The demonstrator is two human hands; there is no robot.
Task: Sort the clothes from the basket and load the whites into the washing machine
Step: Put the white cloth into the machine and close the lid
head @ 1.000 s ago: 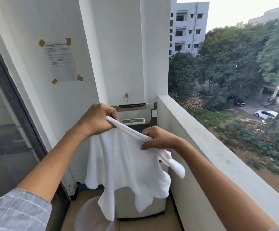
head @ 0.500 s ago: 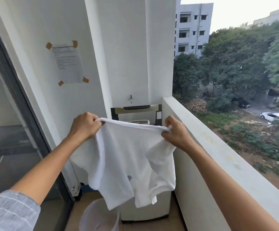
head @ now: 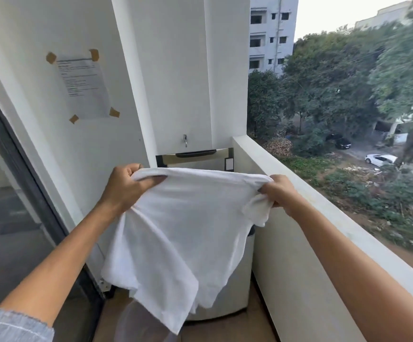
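White garment [head: 175,233] stretched between left hand [head: 124,186] and right hand [head: 278,193], fingers curled tight round its edge.

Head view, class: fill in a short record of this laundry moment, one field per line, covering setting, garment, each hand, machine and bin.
setting: narrow balcony with a parapet wall on the right
garment: white cloth held up and spread, lower part hanging loose
left hand: left hand grips the cloth's top left corner
right hand: right hand grips the top right corner
machine: washing machine stands behind the cloth, its lid raised
bin: pale tub on the floor below, mostly hidden
wall: taped paper notice
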